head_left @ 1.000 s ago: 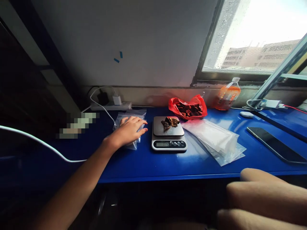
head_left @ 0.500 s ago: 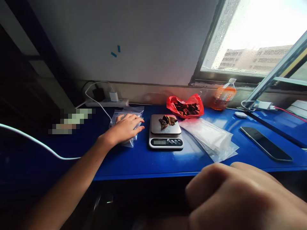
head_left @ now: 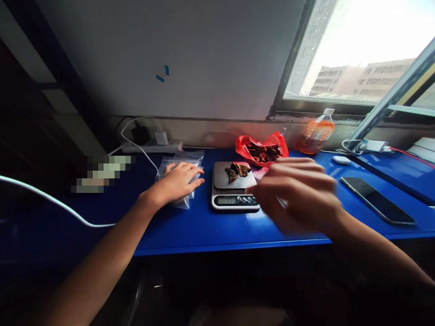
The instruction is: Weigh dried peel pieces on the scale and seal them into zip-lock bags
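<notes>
My left hand [head_left: 180, 181] lies palm down on a few clear plastic bags [head_left: 195, 157], its fingers spread. To its right stands a kitchen scale [head_left: 219, 181] with a lit display. A few dried brown, peel-like pieces [head_left: 240, 170] rest on its metal plate. My right hand [head_left: 299, 194] hovers over the desk at the scale's right edge, smeared by motion. Its fingers look bent, but whether they hold anything does not show. It hides most of the stack of clear bags there. Behind the scale, an open red plastic bag [head_left: 241, 146] contains many more brown pieces.
A bottle of orange drink [head_left: 317, 136] stands by the window. On the right of the blue desk [head_left: 197, 235] lie a phone [head_left: 377, 200] and a small white case [head_left: 341, 160]. A power strip [head_left: 175, 146] with cables runs along the wall; a white cable [head_left: 68, 206] crosses at left.
My right hand has moved from the lower right foreground, forward and left, to beside the scale, covering the clear bags there. My left hand has stayed put on its bags.
</notes>
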Demonstrator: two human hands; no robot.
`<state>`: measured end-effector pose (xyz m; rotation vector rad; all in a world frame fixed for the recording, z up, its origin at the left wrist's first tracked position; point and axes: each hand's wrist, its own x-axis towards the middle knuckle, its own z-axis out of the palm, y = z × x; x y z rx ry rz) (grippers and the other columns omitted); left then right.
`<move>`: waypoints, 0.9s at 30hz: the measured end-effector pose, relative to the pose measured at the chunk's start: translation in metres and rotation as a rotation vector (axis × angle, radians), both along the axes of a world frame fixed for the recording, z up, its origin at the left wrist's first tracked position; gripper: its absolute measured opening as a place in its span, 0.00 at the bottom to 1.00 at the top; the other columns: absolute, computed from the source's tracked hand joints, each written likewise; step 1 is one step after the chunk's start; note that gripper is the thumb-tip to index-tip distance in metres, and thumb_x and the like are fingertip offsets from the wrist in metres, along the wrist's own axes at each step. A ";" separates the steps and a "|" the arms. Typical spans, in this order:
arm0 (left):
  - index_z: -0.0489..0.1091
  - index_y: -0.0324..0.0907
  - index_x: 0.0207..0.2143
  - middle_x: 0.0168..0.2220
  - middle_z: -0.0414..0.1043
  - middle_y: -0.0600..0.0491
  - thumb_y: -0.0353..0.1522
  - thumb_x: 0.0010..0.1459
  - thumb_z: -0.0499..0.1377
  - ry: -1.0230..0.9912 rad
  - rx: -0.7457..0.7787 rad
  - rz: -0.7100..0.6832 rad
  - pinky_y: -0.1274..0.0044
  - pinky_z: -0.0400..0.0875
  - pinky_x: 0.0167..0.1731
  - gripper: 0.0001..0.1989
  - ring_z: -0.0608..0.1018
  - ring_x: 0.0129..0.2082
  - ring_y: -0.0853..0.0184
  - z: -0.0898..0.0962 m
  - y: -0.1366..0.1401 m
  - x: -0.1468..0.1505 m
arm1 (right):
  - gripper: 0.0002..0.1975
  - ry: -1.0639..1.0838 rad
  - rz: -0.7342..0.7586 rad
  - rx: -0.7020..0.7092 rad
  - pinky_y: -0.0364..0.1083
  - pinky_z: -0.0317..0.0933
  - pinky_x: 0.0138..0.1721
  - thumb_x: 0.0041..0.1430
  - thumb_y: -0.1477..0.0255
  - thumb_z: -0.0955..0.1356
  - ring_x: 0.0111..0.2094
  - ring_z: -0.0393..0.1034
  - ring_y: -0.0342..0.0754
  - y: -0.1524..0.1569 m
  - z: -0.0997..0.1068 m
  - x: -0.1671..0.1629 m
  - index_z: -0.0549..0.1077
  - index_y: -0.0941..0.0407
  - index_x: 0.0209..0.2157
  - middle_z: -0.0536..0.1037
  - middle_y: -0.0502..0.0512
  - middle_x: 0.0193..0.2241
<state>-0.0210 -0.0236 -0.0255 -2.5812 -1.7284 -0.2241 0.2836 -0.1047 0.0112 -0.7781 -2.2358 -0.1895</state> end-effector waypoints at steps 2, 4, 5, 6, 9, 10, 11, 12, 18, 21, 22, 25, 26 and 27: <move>0.70 0.45 0.54 0.58 0.70 0.47 0.42 0.65 0.49 -0.006 -0.004 0.001 0.55 0.53 0.60 0.21 0.67 0.60 0.52 0.001 -0.001 0.000 | 0.12 0.007 -0.197 -0.069 0.46 0.63 0.32 0.62 0.66 0.63 0.27 0.70 0.45 0.057 0.001 -0.009 0.77 0.51 0.40 0.77 0.53 0.28; 0.71 0.46 0.53 0.57 0.71 0.47 0.42 0.64 0.49 -0.015 0.006 0.004 0.56 0.53 0.60 0.21 0.67 0.60 0.52 0.001 -0.002 0.000 | 0.14 -0.063 -0.402 -0.213 0.47 0.61 0.33 0.61 0.65 0.64 0.33 0.73 0.50 0.101 -0.010 -0.012 0.76 0.58 0.41 0.80 0.60 0.34; 0.71 0.46 0.53 0.57 0.71 0.47 0.42 0.64 0.49 -0.021 0.012 0.007 0.56 0.53 0.60 0.21 0.67 0.60 0.52 0.000 -0.001 0.000 | 0.14 -0.084 -0.447 -0.292 0.47 0.61 0.34 0.60 0.64 0.66 0.35 0.73 0.52 0.116 -0.018 -0.012 0.76 0.60 0.39 0.80 0.63 0.35; 0.71 0.46 0.53 0.57 0.71 0.47 0.42 0.64 0.49 -0.027 0.014 0.011 0.56 0.54 0.59 0.21 0.68 0.59 0.52 0.000 -0.001 -0.001 | 0.14 -0.097 -0.461 -0.378 0.47 0.60 0.33 0.59 0.64 0.67 0.35 0.73 0.52 0.127 -0.025 -0.012 0.76 0.60 0.37 0.80 0.63 0.35; 0.72 0.45 0.53 0.56 0.72 0.47 0.42 0.63 0.49 -0.046 0.011 0.020 0.56 0.56 0.58 0.21 0.69 0.59 0.52 -0.002 -0.001 -0.004 | 0.09 -0.101 -0.433 -0.528 0.46 0.58 0.31 0.57 0.67 0.68 0.32 0.73 0.50 0.139 -0.040 -0.011 0.77 0.58 0.29 0.80 0.60 0.31; 0.72 0.46 0.52 0.56 0.72 0.47 0.42 0.63 0.50 -0.055 0.008 0.021 0.56 0.57 0.58 0.21 0.69 0.58 0.52 -0.002 0.000 -0.005 | 0.08 -0.097 -0.421 -0.540 0.45 0.57 0.30 0.56 0.69 0.68 0.31 0.73 0.49 0.139 -0.041 -0.012 0.77 0.57 0.27 0.80 0.59 0.30; 0.72 0.46 0.52 0.55 0.72 0.47 0.42 0.63 0.50 -0.064 0.005 0.023 0.56 0.57 0.58 0.21 0.69 0.58 0.52 -0.002 0.000 -0.006 | 0.08 -0.094 -0.413 -0.541 0.45 0.57 0.30 0.56 0.71 0.67 0.31 0.73 0.48 0.138 -0.042 -0.013 0.76 0.57 0.26 0.81 0.59 0.30; 0.72 0.46 0.52 0.56 0.72 0.48 0.42 0.63 0.50 -0.073 0.001 0.023 0.56 0.57 0.58 0.21 0.69 0.59 0.52 -0.002 0.000 -0.007 | 0.07 -0.091 -0.407 -0.541 0.44 0.57 0.30 0.56 0.72 0.67 0.31 0.73 0.48 0.138 -0.042 -0.013 0.76 0.57 0.26 0.81 0.58 0.30; 0.73 0.48 0.51 0.54 0.73 0.49 0.43 0.63 0.50 -0.094 -0.020 0.029 0.55 0.57 0.58 0.21 0.70 0.58 0.51 -0.003 0.000 -0.011 | 0.12 -0.065 -0.297 -0.437 0.47 0.60 0.36 0.61 0.64 0.66 0.37 0.72 0.50 0.130 -0.049 -0.017 0.78 0.57 0.33 0.80 0.59 0.34; 0.73 0.50 0.51 0.54 0.73 0.49 0.44 0.62 0.50 -0.102 -0.005 0.035 0.56 0.58 0.58 0.21 0.70 0.58 0.51 -0.005 0.001 -0.013 | 0.12 -0.108 -0.266 -0.409 0.48 0.61 0.39 0.60 0.64 0.67 0.39 0.72 0.51 0.129 -0.047 -0.020 0.78 0.56 0.30 0.80 0.59 0.34; 0.73 0.50 0.52 0.54 0.73 0.49 0.44 0.63 0.50 -0.103 -0.007 0.035 0.56 0.58 0.58 0.21 0.70 0.57 0.51 -0.006 0.002 -0.013 | 0.12 -0.118 -0.266 -0.449 0.47 0.61 0.38 0.60 0.64 0.68 0.36 0.72 0.50 0.131 -0.042 -0.019 0.78 0.56 0.28 0.81 0.58 0.32; 0.72 0.49 0.52 0.54 0.73 0.49 0.44 0.63 0.49 -0.098 -0.030 0.025 0.55 0.57 0.58 0.21 0.70 0.57 0.52 -0.005 0.002 -0.013 | 0.15 -0.107 -0.301 -0.587 0.44 0.58 0.28 0.60 0.61 0.67 0.27 0.71 0.45 0.147 -0.015 -0.005 0.79 0.56 0.27 0.80 0.55 0.26; 0.72 0.49 0.52 0.55 0.73 0.49 0.44 0.63 0.49 -0.093 -0.037 0.024 0.55 0.56 0.58 0.21 0.69 0.58 0.52 -0.005 0.002 -0.013 | 0.17 -0.103 -0.339 -0.586 0.43 0.57 0.26 0.59 0.59 0.67 0.25 0.70 0.45 0.156 -0.006 0.003 0.79 0.57 0.26 0.79 0.54 0.25; 0.72 0.49 0.52 0.55 0.73 0.49 0.44 0.63 0.49 -0.089 -0.041 0.024 0.55 0.56 0.58 0.21 0.69 0.58 0.52 -0.005 0.002 -0.013 | 0.17 -0.098 -0.416 -0.567 0.43 0.56 0.25 0.59 0.59 0.67 0.24 0.70 0.45 0.166 0.002 0.012 0.79 0.57 0.27 0.78 0.54 0.23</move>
